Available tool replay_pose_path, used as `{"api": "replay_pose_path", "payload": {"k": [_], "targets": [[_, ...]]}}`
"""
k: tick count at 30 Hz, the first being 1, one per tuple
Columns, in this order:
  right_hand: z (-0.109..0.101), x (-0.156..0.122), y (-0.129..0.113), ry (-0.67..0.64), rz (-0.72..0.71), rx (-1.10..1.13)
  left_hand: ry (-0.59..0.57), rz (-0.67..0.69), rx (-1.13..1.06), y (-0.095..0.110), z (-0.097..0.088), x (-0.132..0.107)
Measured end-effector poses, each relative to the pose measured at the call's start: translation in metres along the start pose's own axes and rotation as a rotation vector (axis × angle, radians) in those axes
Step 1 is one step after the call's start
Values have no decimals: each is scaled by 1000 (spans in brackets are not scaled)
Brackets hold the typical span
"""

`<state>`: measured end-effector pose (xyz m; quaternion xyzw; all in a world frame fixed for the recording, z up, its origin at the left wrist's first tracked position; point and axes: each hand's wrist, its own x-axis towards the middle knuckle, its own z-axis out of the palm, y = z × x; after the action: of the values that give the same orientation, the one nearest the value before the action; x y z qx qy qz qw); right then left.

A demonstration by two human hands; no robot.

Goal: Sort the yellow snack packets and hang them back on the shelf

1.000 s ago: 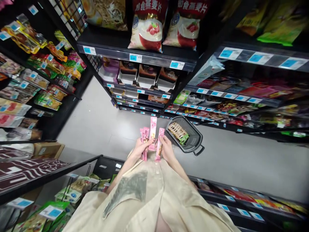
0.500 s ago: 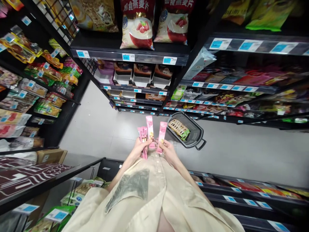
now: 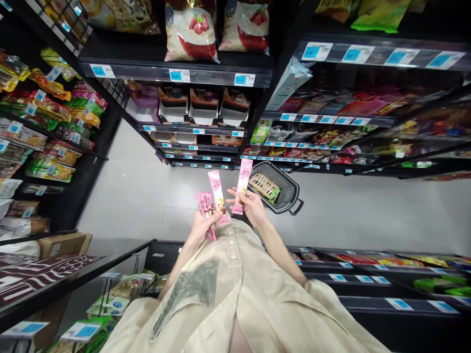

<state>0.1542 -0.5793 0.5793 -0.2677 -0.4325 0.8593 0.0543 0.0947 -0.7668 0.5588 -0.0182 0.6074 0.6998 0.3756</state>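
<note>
My left hand (image 3: 203, 224) is closed on several slim pink sachets (image 3: 204, 202). One of them, a pink-and-white sachet (image 3: 217, 193), sticks up apart from the bunch under my thumb. In my right hand (image 3: 252, 206) a single pink-and-white sachet (image 3: 242, 184) stands nearly upright, pinched by the thumb with the other fingers spread behind it. Both hands are in front of my beige shirt. Beyond the right hand, a dark shopping basket (image 3: 290, 193) sits on the floor with packs in pale and green wrapping (image 3: 265, 187) inside.
Ahead stands a black shelf unit (image 3: 176, 68) with bags of oatmeal (image 3: 191, 34) and open display boxes (image 3: 204, 108). Hanging snack packs (image 3: 51, 164) line the left side. Low shelves (image 3: 353, 277) run behind on the right. Grey floor (image 3: 136, 191) lies between them.
My right hand has moved up and away from the left, raising its sachet. The left hand keeps its bunch. The whole view has shifted a little.
</note>
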Motion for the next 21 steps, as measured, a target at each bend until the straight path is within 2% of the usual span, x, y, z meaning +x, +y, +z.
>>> {"api": "replay_pose_path", "payload": {"k": [6,13,21], "targets": [[5,-5,2,-7,34,-4,7,28,13,11,1,-4],[6,-4,0,23,-5,-7,-34,31,70,23,10,0],[9,-2,6,23,-2,-13,-66,29,110,15,13,0]]}}
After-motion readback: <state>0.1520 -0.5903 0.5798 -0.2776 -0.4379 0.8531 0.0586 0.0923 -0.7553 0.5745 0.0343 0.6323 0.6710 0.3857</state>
